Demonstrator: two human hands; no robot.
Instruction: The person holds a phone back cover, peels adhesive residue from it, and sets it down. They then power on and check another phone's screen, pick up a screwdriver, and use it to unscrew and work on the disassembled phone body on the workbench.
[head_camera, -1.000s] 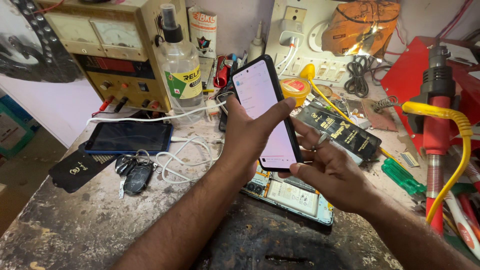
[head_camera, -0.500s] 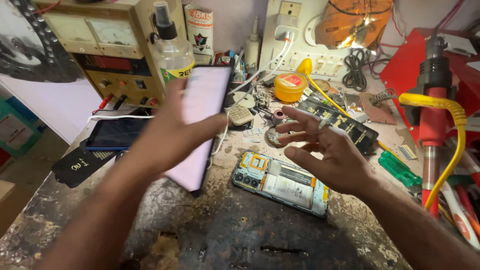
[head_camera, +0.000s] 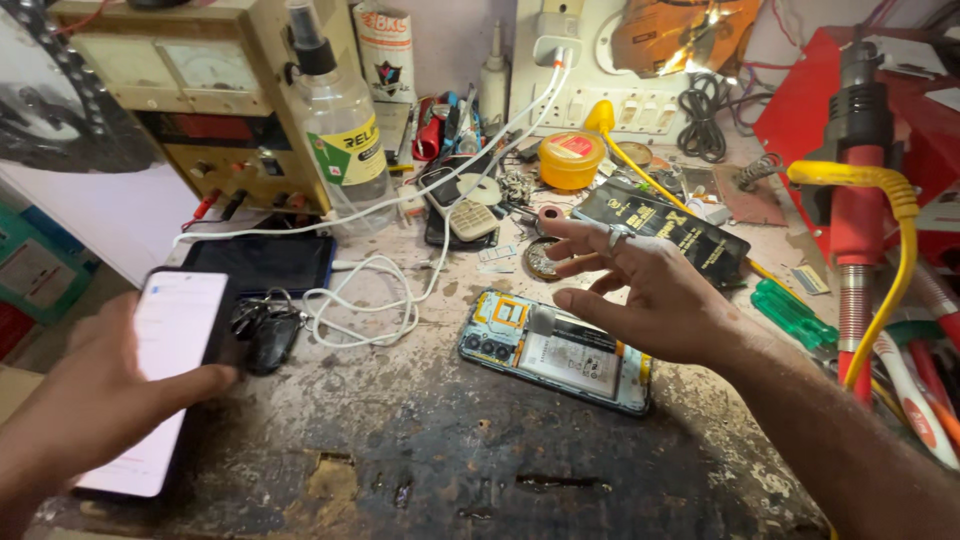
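My left hand holds a black smartphone with a lit white screen, low at the left edge of the worn workbench. My right hand hovers open with fingers spread, a ring on one finger, just above an opened phone lying back-off with its battery and circuit board exposed. The right hand touches nothing.
A dark tablet, a bunch of keys and a white cable lie at left centre. Behind stand a power supply unit, a clear spray bottle, an orange tin and a black pouch. A red hot-air tool with yellow hose and screwdrivers crowd the right.
My left hand has carried the lit smartphone from above the bench centre down to the far left. My right hand let go of it and now hovers open over the opened phone.
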